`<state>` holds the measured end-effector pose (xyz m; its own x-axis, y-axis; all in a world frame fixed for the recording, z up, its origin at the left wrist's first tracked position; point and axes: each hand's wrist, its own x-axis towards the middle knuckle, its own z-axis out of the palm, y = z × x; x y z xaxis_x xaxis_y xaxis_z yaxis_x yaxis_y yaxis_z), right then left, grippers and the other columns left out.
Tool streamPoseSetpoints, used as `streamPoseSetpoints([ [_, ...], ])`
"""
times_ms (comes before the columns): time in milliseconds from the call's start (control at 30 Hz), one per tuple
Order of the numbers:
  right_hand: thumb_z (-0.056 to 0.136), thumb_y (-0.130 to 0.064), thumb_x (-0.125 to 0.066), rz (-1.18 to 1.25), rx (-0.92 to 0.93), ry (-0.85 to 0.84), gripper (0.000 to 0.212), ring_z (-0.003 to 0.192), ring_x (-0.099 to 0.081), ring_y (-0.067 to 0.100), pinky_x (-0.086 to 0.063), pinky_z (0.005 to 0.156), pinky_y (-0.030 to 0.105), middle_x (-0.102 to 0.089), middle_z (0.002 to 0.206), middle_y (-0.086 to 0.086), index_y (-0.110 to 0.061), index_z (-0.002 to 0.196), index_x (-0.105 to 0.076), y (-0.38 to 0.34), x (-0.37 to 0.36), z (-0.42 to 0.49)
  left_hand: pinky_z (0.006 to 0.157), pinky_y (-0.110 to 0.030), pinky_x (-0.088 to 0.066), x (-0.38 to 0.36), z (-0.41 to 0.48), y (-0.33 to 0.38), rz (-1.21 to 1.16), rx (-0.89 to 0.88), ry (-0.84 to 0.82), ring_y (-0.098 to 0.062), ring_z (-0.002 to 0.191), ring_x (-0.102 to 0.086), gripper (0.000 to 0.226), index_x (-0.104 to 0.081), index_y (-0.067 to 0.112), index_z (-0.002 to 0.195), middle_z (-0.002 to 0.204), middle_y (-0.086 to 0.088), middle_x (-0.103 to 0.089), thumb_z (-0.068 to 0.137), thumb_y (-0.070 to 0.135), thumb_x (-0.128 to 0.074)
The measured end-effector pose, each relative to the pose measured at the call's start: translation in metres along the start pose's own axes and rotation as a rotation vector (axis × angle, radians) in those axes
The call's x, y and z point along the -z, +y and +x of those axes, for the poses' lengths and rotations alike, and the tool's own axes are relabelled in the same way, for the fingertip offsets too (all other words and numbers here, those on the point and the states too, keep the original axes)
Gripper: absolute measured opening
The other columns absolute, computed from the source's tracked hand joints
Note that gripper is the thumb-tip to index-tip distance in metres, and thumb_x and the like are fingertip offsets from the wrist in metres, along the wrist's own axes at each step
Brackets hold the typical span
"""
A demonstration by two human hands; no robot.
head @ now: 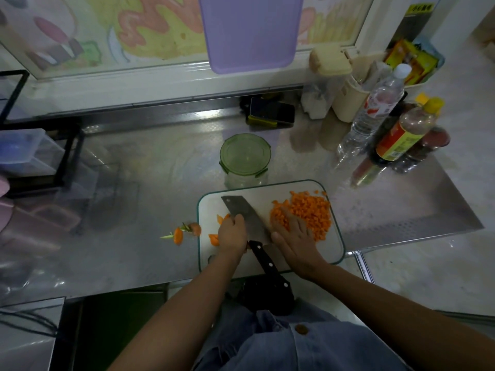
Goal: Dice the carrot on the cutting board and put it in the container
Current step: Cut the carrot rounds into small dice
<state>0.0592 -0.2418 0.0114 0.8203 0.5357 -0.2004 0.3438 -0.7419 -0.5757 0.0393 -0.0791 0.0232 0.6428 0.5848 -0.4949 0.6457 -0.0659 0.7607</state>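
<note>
A heap of diced carrot (310, 210) lies on the right half of the glass cutting board (334, 253). My right hand (294, 236) lies flat on the heap's left side, fingers straight. A cleaver (246, 212) lies tilted across the board, its black handle (270, 266) sticking out over the near edge. My left hand (231, 232) grips the cleaver at the heel of the blade. A few carrot slices (214, 239) sit on the board left of that hand. The round glass container (245, 159), with a green lid on it, stands just behind the board.
Carrot ends with green stems (182, 234) lie on the steel counter left of the board. A phone (272, 111) rests at the back. Bottles (375, 111) and a beige holder (348, 100) crowd the back right. A black rack (40, 156) stands at the left.
</note>
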Motion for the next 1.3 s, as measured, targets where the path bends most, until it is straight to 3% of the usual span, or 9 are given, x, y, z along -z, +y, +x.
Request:
streamPoseSetpoints([
  [100, 0.089, -0.070, -0.008, -0.065, 0.194, 0.038, 0.077, 0.108, -0.040, 0.020, -0.030, 0.089, 0.038, -0.049, 0.119, 0.004, -0.026, 0.143, -0.040, -0.013, 0.006, 0.004, 0.068, -0.033, -0.037, 0.002, -0.001, 0.001, 0.047, -0.022, 0.018, -0.035, 0.085, -0.058, 0.036, -0.060, -0.005, 0.089, 0.087, -0.021, -0.061, 0.099, 0.022, -0.038],
  [200, 0.083, -0.062, -0.035, -0.099, 0.289, -0.043, 0.060, 0.082, -0.052, 0.013, -0.034, 0.071, 0.031, -0.058, 0.088, -0.005, -0.027, 0.129, -0.051, -0.026, 0.009, 0.009, 0.063, -0.030, -0.030, 0.004, -0.005, 0.002, 0.111, -0.045, 0.005, -0.025, 0.074, -0.050, 0.032, -0.055, 0.000, 0.080, 0.069, -0.006, -0.052, 0.098, 0.023, -0.042],
  [300, 0.079, -0.040, -0.053, -0.139, 0.240, -0.135, 0.065, 0.077, -0.061, 0.022, -0.044, 0.060, 0.030, -0.064, 0.091, 0.003, -0.023, 0.140, -0.038, -0.029, 0.002, 0.013, 0.053, -0.031, -0.033, 0.004, -0.004, 0.002, 0.156, -0.087, -0.005, -0.020, 0.060, -0.049, 0.032, -0.049, 0.006, 0.068, 0.061, -0.004, -0.048, 0.095, 0.023, -0.047],
  [400, 0.082, -0.024, -0.056, -0.106, 0.122, -0.116, 0.052, 0.080, -0.063, 0.027, -0.046, 0.060, 0.033, -0.065, 0.092, 0.008, -0.016, 0.132, -0.043, -0.031, 0.000, 0.018, 0.038, -0.017, -0.040, 0.009, -0.008, 0.003, 0.099, -0.142, -0.038, -0.014, 0.046, -0.053, 0.033, -0.057, 0.004, 0.072, 0.059, -0.006, -0.059, 0.096, 0.024, -0.049],
  [500, 0.089, -0.025, -0.053, -0.115, 0.050, -0.064, 0.035, 0.080, -0.062, 0.027, -0.045, 0.059, 0.032, -0.065, 0.091, 0.008, -0.014, 0.122, -0.048, -0.036, -0.002, 0.023, 0.051, -0.030, -0.053, 0.017, -0.005, -0.005, 0.011, -0.169, -0.048, -0.020, 0.054, -0.061, 0.034, -0.067, 0.008, 0.076, 0.065, -0.008, -0.068, 0.095, 0.031, -0.050],
  [600, 0.097, -0.027, -0.043, -0.155, -0.009, -0.062, 0.018, 0.065, -0.055, 0.027, -0.031, 0.047, 0.031, -0.056, 0.074, 0.006, -0.010, 0.100, -0.050, -0.032, -0.014, 0.024, 0.067, -0.040, -0.055, 0.035, 0.004, -0.019, 0.210, -0.264, 0.120, -0.026, 0.073, -0.064, 0.022, -0.069, 0.017, 0.084, 0.081, -0.006, -0.069, 0.090, 0.029, -0.052],
  [700, 0.099, -0.026, -0.041, -0.082, -0.080, -0.026, 0.022, 0.049, -0.038, 0.015, -0.021, 0.042, 0.025, -0.039, 0.059, -0.003, -0.013, 0.082, -0.045, -0.025, -0.023, 0.024, 0.068, -0.042, -0.051, 0.053, 0.004, -0.031, 0.427, -0.327, 0.197, -0.028, 0.077, -0.058, 0.016, -0.065, 0.017, 0.098, 0.105, -0.009, -0.054, 0.087, 0.012, -0.054],
  [967, 0.099, -0.027, -0.040, -0.119, -0.125, -0.005, 0.020, 0.048, -0.034, 0.013, -0.022, 0.042, 0.028, -0.034, 0.058, -0.006, -0.015, 0.083, -0.042, -0.030, -0.027, 0.026, 0.085, -0.038, -0.046, 0.063, 0.006, -0.055, 0.805, -0.344, 0.070, -0.027, 0.113, -0.049, 0.037, -0.056, 0.015, 0.124, 0.132, -0.009, -0.041, 0.087, 0.017, -0.058],
  [1300, 0.099, -0.026, -0.042, -0.134, -0.153, -0.003, 0.022, 0.047, -0.028, 0.008, -0.021, 0.042, 0.029, -0.033, 0.059, -0.006, -0.014, 0.081, -0.041, -0.031, -0.026, 0.024, 0.073, -0.044, -0.051, 0.071, 0.018, -0.065, 0.736, -0.404, 0.076, -0.030, 0.096, -0.057, 0.019, -0.069, 0.013, 0.100, 0.113, -0.010, -0.054, 0.083, 0.020, -0.066],
])
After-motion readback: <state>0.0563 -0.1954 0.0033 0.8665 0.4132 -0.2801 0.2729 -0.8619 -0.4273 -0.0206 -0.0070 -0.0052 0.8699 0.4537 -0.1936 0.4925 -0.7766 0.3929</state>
